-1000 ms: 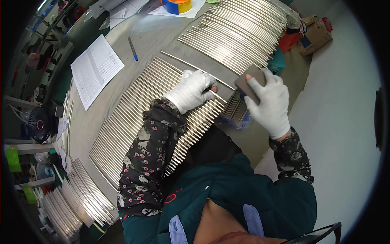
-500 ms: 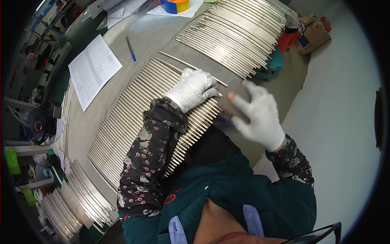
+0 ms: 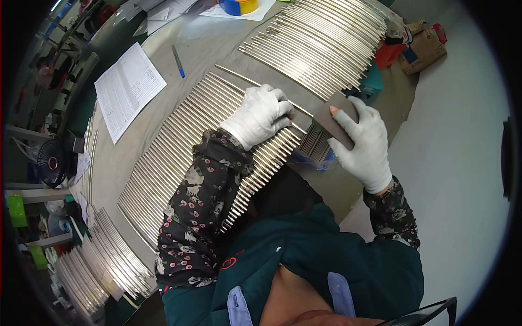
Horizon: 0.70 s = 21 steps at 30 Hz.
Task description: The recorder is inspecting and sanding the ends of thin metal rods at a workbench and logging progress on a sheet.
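Observation:
My left hand (image 3: pixel 262 112), in a white glove, presses down on a long metal rod (image 3: pixel 304 110) lying across the grey table (image 3: pixel 201 54). My right hand (image 3: pixel 363 140), also gloved in white, holds a brown abrasive pad (image 3: pixel 331 117) at the near end of that rod. A wide row of similar shiny rods (image 3: pixel 179 157) lies side by side under my left forearm. A second row of rods (image 3: pixel 326 43) lies farther away. A bundle of rod ends (image 3: pixel 312 146) shows at the table's edge below the pad.
A printed sheet (image 3: pixel 128 89) and a blue pen (image 3: pixel 178 61) lie on the table to the left. Tape rolls (image 3: pixel 239 5) sit at the far end. More rod stacks (image 3: pixel 103 261) lie lower left. A small fan (image 3: pixel 51 163) and a cardboard box (image 3: pixel 424 46) flank the table.
My right hand with the pad slid toward me along the rod, then back out to the rod's end. My left hand stayed pressed on the rod.

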{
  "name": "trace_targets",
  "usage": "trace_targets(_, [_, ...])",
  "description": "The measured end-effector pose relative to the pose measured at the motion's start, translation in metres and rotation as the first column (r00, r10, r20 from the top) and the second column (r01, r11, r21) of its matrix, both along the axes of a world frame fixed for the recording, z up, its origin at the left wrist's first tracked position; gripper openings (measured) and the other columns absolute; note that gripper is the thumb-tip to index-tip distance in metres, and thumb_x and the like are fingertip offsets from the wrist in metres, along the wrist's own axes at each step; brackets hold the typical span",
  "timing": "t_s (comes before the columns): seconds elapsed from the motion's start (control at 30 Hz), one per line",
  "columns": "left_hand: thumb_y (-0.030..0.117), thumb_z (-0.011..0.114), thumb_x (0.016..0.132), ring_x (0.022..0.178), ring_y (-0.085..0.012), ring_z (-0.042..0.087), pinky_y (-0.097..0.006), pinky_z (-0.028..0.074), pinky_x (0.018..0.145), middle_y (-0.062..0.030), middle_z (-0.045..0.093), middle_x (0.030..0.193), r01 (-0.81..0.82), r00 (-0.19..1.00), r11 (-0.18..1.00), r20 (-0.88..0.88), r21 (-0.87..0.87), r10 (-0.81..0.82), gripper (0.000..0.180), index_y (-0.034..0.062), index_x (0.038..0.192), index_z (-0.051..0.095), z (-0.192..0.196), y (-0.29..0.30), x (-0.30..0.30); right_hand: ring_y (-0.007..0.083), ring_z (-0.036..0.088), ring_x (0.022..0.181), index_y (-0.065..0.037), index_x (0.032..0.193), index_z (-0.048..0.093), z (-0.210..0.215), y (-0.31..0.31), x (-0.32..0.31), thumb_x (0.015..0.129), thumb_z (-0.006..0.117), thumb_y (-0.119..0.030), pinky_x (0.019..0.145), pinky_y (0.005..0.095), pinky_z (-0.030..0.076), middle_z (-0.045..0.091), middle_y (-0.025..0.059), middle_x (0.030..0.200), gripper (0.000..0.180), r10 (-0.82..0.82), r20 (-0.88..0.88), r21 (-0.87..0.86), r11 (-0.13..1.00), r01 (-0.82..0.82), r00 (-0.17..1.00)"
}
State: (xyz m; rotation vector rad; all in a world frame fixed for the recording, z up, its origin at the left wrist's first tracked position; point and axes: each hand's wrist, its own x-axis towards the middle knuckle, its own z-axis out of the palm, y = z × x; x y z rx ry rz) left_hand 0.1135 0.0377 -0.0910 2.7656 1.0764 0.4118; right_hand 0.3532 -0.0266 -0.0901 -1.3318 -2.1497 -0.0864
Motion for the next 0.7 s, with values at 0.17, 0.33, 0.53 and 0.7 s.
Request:
trace_targets(0.17, [0.02, 0.07, 0.071, 0.093, -0.0287, 0.057, -0.041, 0.046, 0.081, -0.0074, 0.06, 0.095, -0.096, 0.995, 0.981, 0.024, 0.171, 0.094, 0.023, 0.0089, 0.091, 0.063, 0.021, -0.011, -0.011, 0.0341, 0.051, 0.103, -0.016, 0.113, 0.062, -0.007, -0.011, 0.001, 0.063, 0.073, -0.022, 0.085, 0.0423, 0.044, 0.049, 0.0186, 0.123, 0.052, 0.017, -0.032, -0.06, 0.998, -0.019, 0.999])
trace_targets(0.33, [0.015, 0.072, 0.068, 0.103, -0.0346, 0.052, -0.044, 0.044, 0.086, -0.0128, 0.054, 0.108, -0.23, 0.969, 0.824, 0.04, 0.518, 0.245, 0.033, 0.007, 0.097, 0.059, 0.007, -0.015, -0.016, 0.0354, 0.049, 0.105, -0.017, 0.115, 0.061, -0.012, -0.024, -0.005, 0.062, 0.075, -0.021, 0.086, 0.043, 0.043, 0.048, 0.0194, 0.124, 0.055, 0.069, -0.046, -0.087, 0.994, -0.073, 0.997])
trace_targets(0.53, [0.018, 0.071, 0.068, 0.094, -0.0299, 0.053, -0.042, 0.045, 0.079, -0.0061, 0.058, 0.092, -0.02, 0.999, 0.999, -0.041, -0.026, 0.019, 0.024, 0.0102, 0.089, 0.062, 0.015, -0.012, -0.013, 0.0355, 0.048, 0.105, -0.016, 0.115, 0.061, -0.014, -0.02, -0.001, 0.062, 0.075, -0.021, 0.086, 0.0429, 0.042, 0.047, 0.0194, 0.125, 0.054, 0.039, -0.066, -0.125, 0.991, -0.047, 0.997])
trace_targets(0.7, [0.02, 0.072, 0.068, 0.09, -0.028, 0.053, -0.041, 0.044, 0.077, -0.0041, 0.057, 0.086, -0.027, 0.997, 0.999, -0.077, -0.027, 0.025, 0.02, 0.0123, 0.086, 0.064, 0.018, -0.01, -0.009, 0.0354, 0.048, 0.105, -0.016, 0.115, 0.061, -0.014, -0.021, 0.001, 0.063, 0.074, -0.021, 0.087, 0.043, 0.042, 0.047, 0.0192, 0.125, 0.054, 0.034, -0.057, -0.131, 0.99, -0.042, 0.998])
